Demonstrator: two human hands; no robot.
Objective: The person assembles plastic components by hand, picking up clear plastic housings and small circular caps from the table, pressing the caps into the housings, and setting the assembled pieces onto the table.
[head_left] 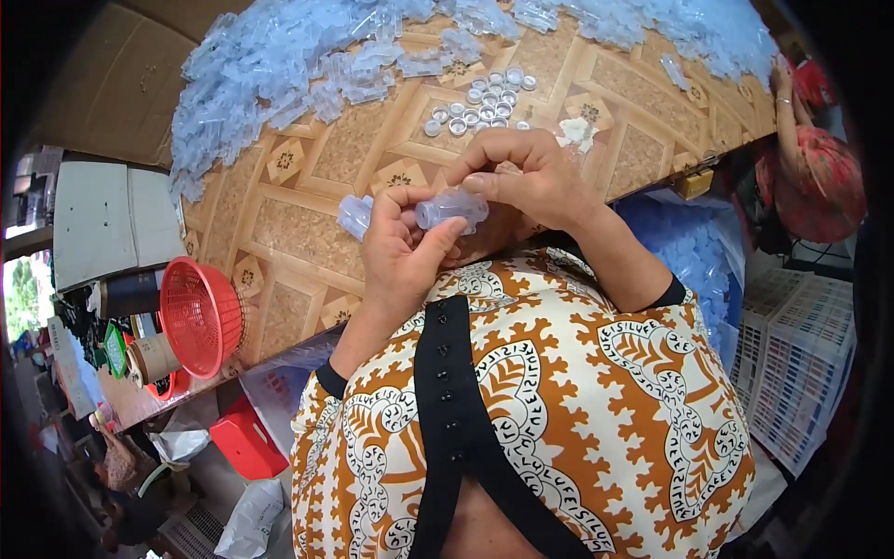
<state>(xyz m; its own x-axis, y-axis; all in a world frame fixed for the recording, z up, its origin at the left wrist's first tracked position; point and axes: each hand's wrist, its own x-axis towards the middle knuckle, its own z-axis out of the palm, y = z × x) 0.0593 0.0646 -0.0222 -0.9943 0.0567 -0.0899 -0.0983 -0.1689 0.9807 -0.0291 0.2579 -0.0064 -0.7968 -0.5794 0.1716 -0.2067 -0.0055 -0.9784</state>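
My left hand (402,244) is closed around a clear bluish plastic tube-shaped piece (445,212), held just above the table close to my body. A similar clear plastic piece (355,216) shows on the other side of that hand; whether my fingers hold it or it lies on the table, I cannot tell. My right hand (533,177) is bent in a pinch, thumb and forefinger together at the upper edge of the held piece. What sits between those fingertips is too small to make out. Beyond my hands lies a cluster of small round silver caps (484,104).
A large heap of clear plastic pieces (270,84) covers the table's far side. White crumbs (578,135) lie right of the caps. A red basket (198,317) stands at the left edge, a red stool (248,440) below. Another person (819,177) is at the right end.
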